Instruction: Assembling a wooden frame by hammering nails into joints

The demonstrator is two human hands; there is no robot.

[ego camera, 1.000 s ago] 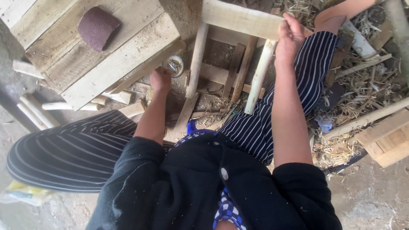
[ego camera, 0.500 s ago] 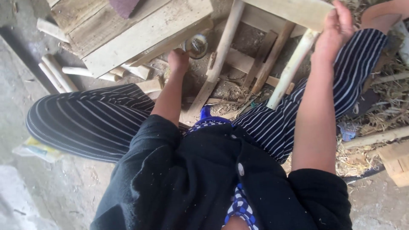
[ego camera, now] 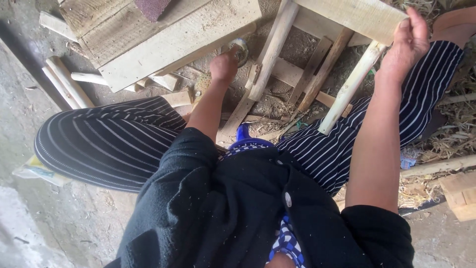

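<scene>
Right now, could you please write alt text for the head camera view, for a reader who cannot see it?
A seated person's right hand grips the pale wooden stool frame at its top rail, while the left hand holds a small round tool against a stool leg. Wood offcuts and a plank pallet lie around.

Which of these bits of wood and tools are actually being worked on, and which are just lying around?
In hand:
- wooden stool frame, gripped by the right hand
- small round tool, at the left hand, against a stool leg

Lying about:
- plank platform with a dark red pad
- loose sticks
- wood block
- straw
</scene>
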